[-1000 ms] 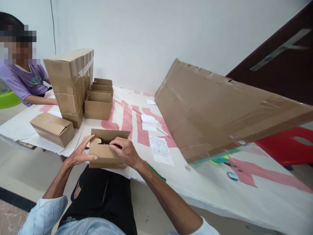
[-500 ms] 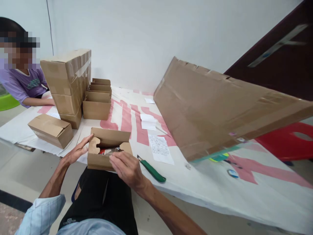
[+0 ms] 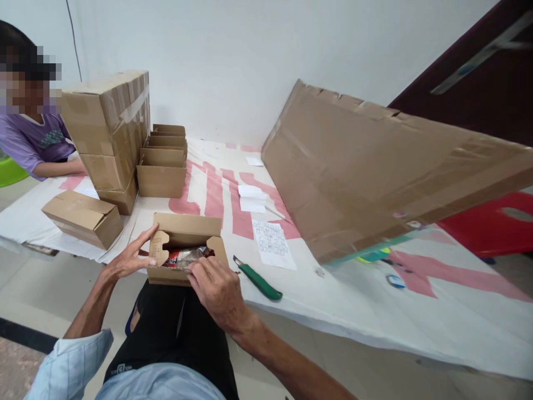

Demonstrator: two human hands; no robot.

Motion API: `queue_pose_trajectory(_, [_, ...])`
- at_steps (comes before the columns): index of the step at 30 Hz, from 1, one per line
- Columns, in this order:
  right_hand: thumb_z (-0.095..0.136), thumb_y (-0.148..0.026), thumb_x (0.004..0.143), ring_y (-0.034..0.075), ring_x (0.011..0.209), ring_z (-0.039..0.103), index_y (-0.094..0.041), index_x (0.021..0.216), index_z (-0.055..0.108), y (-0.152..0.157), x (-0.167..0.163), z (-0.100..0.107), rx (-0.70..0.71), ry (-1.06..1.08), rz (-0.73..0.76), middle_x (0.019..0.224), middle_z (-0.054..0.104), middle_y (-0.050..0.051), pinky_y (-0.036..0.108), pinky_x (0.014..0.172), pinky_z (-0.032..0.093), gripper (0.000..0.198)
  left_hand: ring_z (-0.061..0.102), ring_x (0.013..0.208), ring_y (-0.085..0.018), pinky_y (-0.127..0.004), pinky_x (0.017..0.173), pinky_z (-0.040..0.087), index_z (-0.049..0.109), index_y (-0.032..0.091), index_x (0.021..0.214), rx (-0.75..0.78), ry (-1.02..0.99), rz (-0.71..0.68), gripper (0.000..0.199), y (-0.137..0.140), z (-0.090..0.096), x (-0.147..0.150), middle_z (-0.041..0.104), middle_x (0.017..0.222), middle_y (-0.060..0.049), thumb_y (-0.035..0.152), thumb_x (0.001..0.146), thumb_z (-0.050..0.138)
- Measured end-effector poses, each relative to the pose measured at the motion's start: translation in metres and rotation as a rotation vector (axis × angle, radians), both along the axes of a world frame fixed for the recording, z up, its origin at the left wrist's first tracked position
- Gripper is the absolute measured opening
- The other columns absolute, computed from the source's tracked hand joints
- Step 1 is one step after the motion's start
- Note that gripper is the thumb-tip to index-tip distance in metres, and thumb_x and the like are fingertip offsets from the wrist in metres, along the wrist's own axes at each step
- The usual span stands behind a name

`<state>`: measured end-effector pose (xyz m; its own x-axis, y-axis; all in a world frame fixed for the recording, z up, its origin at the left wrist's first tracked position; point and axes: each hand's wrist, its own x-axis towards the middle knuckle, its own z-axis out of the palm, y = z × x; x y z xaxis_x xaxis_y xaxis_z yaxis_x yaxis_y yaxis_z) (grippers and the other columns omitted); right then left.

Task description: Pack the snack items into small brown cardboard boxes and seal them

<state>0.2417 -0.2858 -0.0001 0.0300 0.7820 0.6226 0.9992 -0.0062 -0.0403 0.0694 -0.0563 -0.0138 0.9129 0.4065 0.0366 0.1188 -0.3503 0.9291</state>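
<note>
An open cardboard box (image 3: 169, 276) sits at the table's near edge, its back flap upright and its small side flaps raised. Inside lies a shiny red and silver packet (image 3: 187, 256), partly covered. My left hand (image 3: 129, 258) spans the box's left side, thumb at the front corner and a fingertip at the back one, gripping it. At the front rim, the bent fingers of my right hand (image 3: 219, 289) pinch the box's edge; their tips are partly hidden. Just right of that hand lies a green-handled utility knife (image 3: 260, 282).
Taped cartons (image 3: 110, 125) stand stacked at left, beside a row of open boxes (image 3: 160, 180). One closed box (image 3: 83, 216) lies in front. A large cardboard sheet (image 3: 375, 178) leans at right. Papers (image 3: 272, 244) lie mid-table. A person in purple (image 3: 45, 133) sits at far left.
The front edge of the box has tipped lower or outward, so more of the packet shows. My left thumb has come against the box's front corner. The view has shifted slightly.
</note>
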Motion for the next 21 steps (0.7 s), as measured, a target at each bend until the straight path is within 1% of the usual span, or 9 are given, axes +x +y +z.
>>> queue_pose_trajectory(2, [0.056,-0.010,0.103,0.020,0.074,0.057,-0.024,0.081,0.059,-0.001,-0.004,-0.002,0.043,-0.034,-0.019,0.076,0.065,0.003,0.035,0.067,0.042,0.026,0.042,0.153,-0.044,-0.049,0.108,0.055,0.026,0.032,0.171,-0.002,0.003,-0.011,0.112,-0.002,0.000,-0.001,0.029,0.177,-0.011,0.065,0.079,0.081])
queue_pose_trajectory(4, [0.057,-0.008,0.102,0.019,0.072,0.054,-0.024,0.077,0.056,-0.003,-0.009,-0.005,0.105,-0.058,-0.033,0.073,0.062,0.002,0.035,0.066,0.039,0.030,0.042,0.153,-0.044,-0.050,0.112,0.053,0.021,0.029,0.172,0.006,0.019,-0.021,0.122,-0.005,0.001,-0.002,0.029,0.177,-0.014,0.065,0.074,0.086])
queue_pose_trajectory(6, [0.056,-0.004,0.101,0.019,0.070,0.053,-0.024,0.074,0.054,-0.005,-0.013,-0.006,0.151,-0.066,-0.047,0.072,0.060,0.002,0.035,0.065,0.038,0.033,0.040,0.154,-0.044,-0.049,0.114,0.051,0.018,0.028,0.172,0.022,0.038,-0.019,0.127,-0.009,0.002,-0.001,0.028,0.177,-0.016,0.065,0.073,0.088])
queue_pose_trajectory(8, [0.055,-0.004,0.101,0.019,0.071,0.053,-0.024,0.074,0.055,-0.005,-0.013,-0.005,0.142,-0.066,-0.060,0.072,0.060,0.002,0.034,0.066,0.038,0.033,0.036,0.157,-0.044,-0.050,0.114,0.051,0.018,0.028,0.172,0.045,0.051,-0.008,0.124,-0.011,0.004,-0.001,0.025,0.178,-0.015,0.066,0.076,0.086])
queue_pose_trajectory(11, [0.054,-0.008,0.104,0.019,0.072,0.056,-0.023,0.079,0.059,-0.005,-0.010,-0.005,0.076,-0.063,-0.048,0.075,0.064,0.003,0.034,0.065,0.039,0.030,0.033,0.158,-0.044,-0.050,0.112,0.053,0.018,0.031,0.172,0.073,0.052,0.007,0.118,-0.011,0.005,-0.001,0.021,0.179,-0.014,0.064,0.079,0.084])
queue_pose_trajectory(15, [0.055,-0.006,0.102,0.018,0.076,0.065,-0.023,0.084,0.064,-0.008,-0.009,-0.017,0.112,-0.046,-0.004,0.084,0.073,0.004,0.033,0.070,0.048,0.026,0.036,0.156,-0.044,-0.050,0.111,0.054,0.014,0.031,0.173,0.075,0.053,0.006,0.128,-0.010,0.002,0.000,0.026,0.177,-0.016,0.061,0.074,0.089])
queue_pose_trajectory(18, [0.058,-0.003,0.099,0.022,0.097,0.075,-0.024,0.098,0.070,-0.015,-0.013,-0.036,0.163,0.016,0.035,0.103,0.080,0.008,0.037,0.086,0.059,0.024,0.037,0.156,-0.045,-0.051,0.110,0.054,0.012,0.031,0.173,0.069,0.055,0.003,0.134,-0.009,-0.001,0.001,0.023,0.178,-0.017,0.061,0.070,0.092])
queue_pose_trajectory(19, [0.058,-0.002,0.098,0.024,0.108,0.075,-0.023,0.106,0.071,-0.017,-0.014,-0.043,0.173,0.045,0.049,0.113,0.080,0.010,0.040,0.093,0.060,0.025,0.036,0.156,-0.045,-0.051,0.110,0.054,0.011,0.030,0.173,0.068,0.057,0.005,0.135,-0.009,-0.002,0.002,0.021,0.178,-0.017,0.061,0.069,0.092])
queue_pose_trajectory(21, [0.057,0.000,0.096,0.028,0.128,0.070,-0.018,0.121,0.070,-0.020,-0.017,-0.058,0.181,0.089,0.074,0.129,0.077,0.015,0.045,0.105,0.060,0.033,0.038,0.155,-0.045,-0.051,0.111,0.054,0.010,0.029,0.173,0.075,0.069,0.013,0.138,-0.008,-0.004,0.003,0.019,0.178,-0.018,0.063,0.068,0.092])
